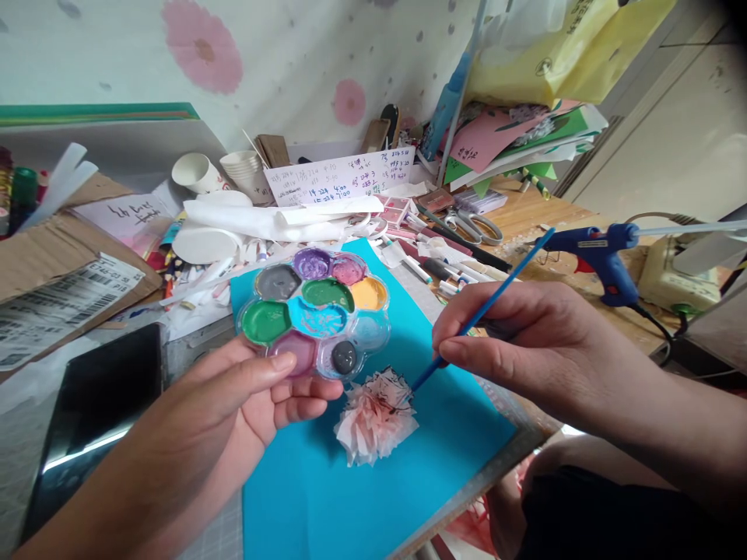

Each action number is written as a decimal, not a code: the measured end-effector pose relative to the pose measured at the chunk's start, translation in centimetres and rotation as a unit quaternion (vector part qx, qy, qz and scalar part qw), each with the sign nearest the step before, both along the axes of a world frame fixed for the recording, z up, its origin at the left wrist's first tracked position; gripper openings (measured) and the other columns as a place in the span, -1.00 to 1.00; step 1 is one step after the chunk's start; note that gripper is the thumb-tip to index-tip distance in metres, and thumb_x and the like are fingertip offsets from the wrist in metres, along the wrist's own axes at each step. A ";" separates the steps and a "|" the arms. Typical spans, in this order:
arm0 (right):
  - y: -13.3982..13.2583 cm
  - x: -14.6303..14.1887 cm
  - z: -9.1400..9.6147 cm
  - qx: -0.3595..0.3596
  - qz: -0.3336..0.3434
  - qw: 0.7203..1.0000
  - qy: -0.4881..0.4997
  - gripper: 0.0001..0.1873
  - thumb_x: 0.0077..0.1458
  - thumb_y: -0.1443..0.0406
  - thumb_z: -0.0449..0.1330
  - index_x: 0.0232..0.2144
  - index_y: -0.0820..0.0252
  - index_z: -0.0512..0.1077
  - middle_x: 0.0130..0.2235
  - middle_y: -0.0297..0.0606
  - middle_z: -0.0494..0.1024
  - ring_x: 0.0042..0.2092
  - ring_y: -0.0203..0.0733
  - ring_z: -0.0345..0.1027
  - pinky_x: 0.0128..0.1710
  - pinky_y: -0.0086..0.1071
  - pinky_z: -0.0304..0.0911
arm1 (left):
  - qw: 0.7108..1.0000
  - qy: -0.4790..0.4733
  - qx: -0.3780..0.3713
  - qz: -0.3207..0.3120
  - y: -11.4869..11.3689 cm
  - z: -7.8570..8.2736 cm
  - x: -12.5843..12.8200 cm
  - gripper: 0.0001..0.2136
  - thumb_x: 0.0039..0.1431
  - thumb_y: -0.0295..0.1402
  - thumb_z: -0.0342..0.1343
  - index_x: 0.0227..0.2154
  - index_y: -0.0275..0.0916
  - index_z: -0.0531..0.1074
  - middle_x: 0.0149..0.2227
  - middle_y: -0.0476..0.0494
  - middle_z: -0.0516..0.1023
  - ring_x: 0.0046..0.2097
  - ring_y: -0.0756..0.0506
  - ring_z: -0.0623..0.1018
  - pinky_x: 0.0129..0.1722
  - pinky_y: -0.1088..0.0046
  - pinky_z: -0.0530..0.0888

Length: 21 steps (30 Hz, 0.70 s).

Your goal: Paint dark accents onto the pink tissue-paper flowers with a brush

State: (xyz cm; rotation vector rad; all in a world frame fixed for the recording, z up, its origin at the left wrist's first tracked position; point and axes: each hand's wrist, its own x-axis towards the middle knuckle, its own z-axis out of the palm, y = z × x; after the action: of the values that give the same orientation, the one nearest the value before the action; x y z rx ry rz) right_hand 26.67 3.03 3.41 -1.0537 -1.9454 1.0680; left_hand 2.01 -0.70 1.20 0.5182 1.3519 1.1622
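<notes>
My left hand grips a clear plastic paint palette, thumb on top and fingers underneath. Its wells hold purple, pink, grey, green, yellow, blue and dark paint. Between the thumb and fingers of my right hand is a slim blue paintbrush, slanting down to the left. The brush's lower end is at the edge of a pale pink tissue-paper flower, whose upper petals carry black marks. The flower rests on a bright blue sheet of paper, just below the palette.
A blue glue gun stands at the right with its cord. Scissors, markers and paper scraps crowd the back. Paper cups sit behind. On the left are a dark tablet-like device and a cardboard box.
</notes>
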 end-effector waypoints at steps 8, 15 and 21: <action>0.0 -0.4 -0.2 0.025 0.013 1.000 0.009 -0.92 0.08 0.34 0.31 -0.45 0.22 0.56 -0.48 -0.41 0.59 -0.44 -0.41 0.41 -0.44 -0.57 0.27 | 1.000 0.004 0.008 0.009 -0.1 -0.1 -0.2 -0.71 -0.45 -0.35 0.53 -0.73 -0.17 0.47 -0.52 -0.17 0.69 -0.48 -0.22 0.66 -0.48 0.31 0.61; 0.2 -0.4 -0.2 0.023 0.021 1.000 0.005 -0.92 0.08 0.36 0.30 -0.46 0.21 0.55 -0.50 -0.44 0.56 -0.45 -0.44 0.38 -0.46 -0.59 0.24 | 1.000 0.011 -0.004 0.010 0.2 0.0 0.2 -0.74 -0.50 -0.35 0.53 -0.67 -0.17 0.55 -0.53 -0.19 0.69 -0.51 -0.22 0.65 -0.51 0.32 0.61; 0.2 0.0 0.0 0.005 0.019 1.000 0.000 -0.92 0.08 0.32 0.30 -0.44 0.18 0.56 -0.46 -0.40 0.59 -0.40 -0.36 0.42 -0.39 -0.53 0.32 | 1.000 0.014 -0.005 0.010 0.1 -0.2 -0.1 -0.74 -0.50 -0.33 0.53 -0.67 -0.16 0.56 -0.54 -0.16 0.68 -0.50 -0.21 0.65 -0.50 0.31 0.61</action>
State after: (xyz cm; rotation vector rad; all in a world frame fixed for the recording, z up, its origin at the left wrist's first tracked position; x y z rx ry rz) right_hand 26.68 3.20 3.43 -1.0157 -1.9760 1.0781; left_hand 1.86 -0.63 1.04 0.5161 1.3894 1.1680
